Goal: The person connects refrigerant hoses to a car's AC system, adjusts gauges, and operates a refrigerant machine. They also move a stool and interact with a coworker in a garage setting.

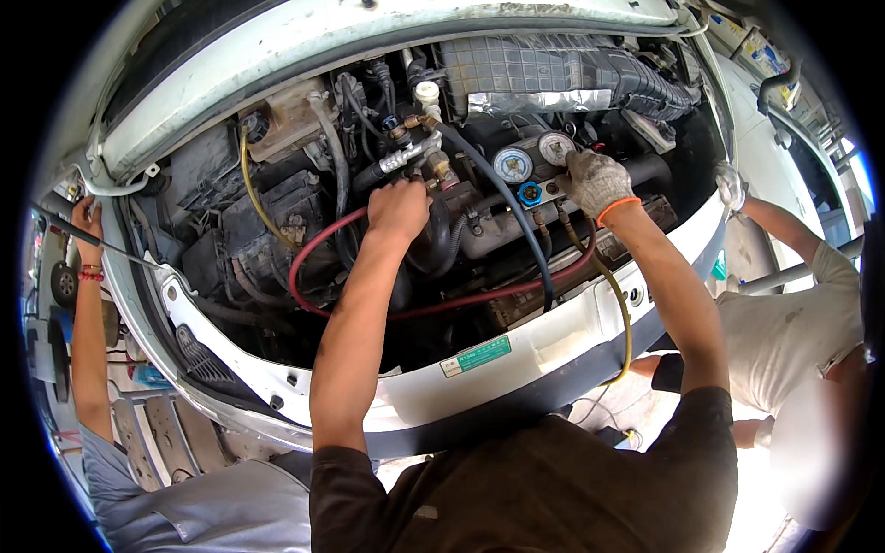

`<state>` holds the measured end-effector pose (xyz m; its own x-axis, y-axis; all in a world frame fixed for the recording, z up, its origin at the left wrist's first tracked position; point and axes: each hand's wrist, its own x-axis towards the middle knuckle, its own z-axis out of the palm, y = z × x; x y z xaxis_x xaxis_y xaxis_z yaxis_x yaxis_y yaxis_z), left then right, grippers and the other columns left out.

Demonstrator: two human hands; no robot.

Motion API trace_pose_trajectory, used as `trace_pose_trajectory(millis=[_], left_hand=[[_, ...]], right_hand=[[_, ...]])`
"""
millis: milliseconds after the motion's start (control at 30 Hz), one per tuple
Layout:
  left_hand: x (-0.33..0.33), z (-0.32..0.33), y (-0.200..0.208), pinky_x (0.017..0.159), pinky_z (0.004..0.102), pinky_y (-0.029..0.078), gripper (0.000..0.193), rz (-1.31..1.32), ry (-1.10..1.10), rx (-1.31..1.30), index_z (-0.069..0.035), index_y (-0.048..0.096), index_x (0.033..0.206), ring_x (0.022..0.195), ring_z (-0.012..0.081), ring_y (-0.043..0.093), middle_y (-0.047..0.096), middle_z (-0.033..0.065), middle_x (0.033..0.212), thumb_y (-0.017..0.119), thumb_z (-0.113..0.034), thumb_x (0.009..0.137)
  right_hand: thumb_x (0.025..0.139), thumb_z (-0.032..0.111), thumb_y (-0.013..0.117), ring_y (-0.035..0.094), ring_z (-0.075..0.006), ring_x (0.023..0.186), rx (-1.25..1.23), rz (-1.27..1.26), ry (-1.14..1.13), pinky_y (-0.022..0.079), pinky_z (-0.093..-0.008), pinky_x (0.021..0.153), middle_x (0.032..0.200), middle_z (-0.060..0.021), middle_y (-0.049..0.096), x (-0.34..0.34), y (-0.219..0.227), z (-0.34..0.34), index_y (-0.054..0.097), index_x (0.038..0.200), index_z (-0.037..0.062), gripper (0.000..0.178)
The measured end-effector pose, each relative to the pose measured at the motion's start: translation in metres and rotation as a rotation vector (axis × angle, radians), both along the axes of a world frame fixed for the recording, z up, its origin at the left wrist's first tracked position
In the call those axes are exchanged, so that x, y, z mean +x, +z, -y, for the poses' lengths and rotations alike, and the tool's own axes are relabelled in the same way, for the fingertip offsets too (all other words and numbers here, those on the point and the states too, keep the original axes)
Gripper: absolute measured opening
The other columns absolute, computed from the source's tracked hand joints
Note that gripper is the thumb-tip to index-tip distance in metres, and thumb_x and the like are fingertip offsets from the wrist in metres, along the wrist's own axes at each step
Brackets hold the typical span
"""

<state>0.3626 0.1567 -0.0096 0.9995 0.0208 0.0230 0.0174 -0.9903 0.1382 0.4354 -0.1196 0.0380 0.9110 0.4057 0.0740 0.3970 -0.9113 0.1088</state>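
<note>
My left hand [398, 210], bare, is closed around the end of a red hose [318, 241], beside a brass fitting [442, 171] in the engine bay. Its fingertips are partly hidden. My right hand [601, 182], in a greyish knit glove with an orange cuff, grips the right end of a manifold gauge set [530, 170]. That set has two round dials and a blue knob [529, 193]. A dark blue hose [484, 166] arches from a second coupler [426, 122] across the bay. A yellow hose [619, 304] hangs from the gauge set over the front edge.
The white bumper edge [406, 396] lies under my forearms, and the raised hood [369, 37] stands beyond. A co-worker's bare hand [88, 221] rests at the car's left side; another co-worker's gloved hand [731, 187] touches the right side. A black ribbed duct [553, 66] crosses the back.
</note>
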Motion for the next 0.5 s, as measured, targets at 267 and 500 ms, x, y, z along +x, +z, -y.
trace_pose_trajectory(millis=[267,500], left_hand=[[-0.011,0.042,0.016,0.081,0.0401,0.044,0.037,0.212,-0.13,0.112,-0.005,0.059,0.106,0.098,0.031,0.053,0.058,0.0138,0.102,0.064,-0.027,0.077],[-0.022,0.074,0.012,0.086,0.0397,0.044,0.04,0.229,-0.137,0.037,-0.005,0.057,0.11,0.106,0.0319,0.053,0.053,0.0162,0.12,0.065,-0.024,0.076]], right_hand=[[0.069,0.019,0.061,0.054,-0.0287,0.094,-0.131,0.101,0.305,0.049,-0.0392,0.074,0.1,-0.0119,0.053,-0.001,-0.012,0.017,0.06,0.099,0.0115,0.031],[0.071,0.032,0.062,0.062,-0.0303,0.083,0.163,-0.175,0.021,0.05,-0.04,0.069,0.087,-0.0138,0.063,0.002,0.007,0.041,0.065,0.089,0.0077,0.03]])
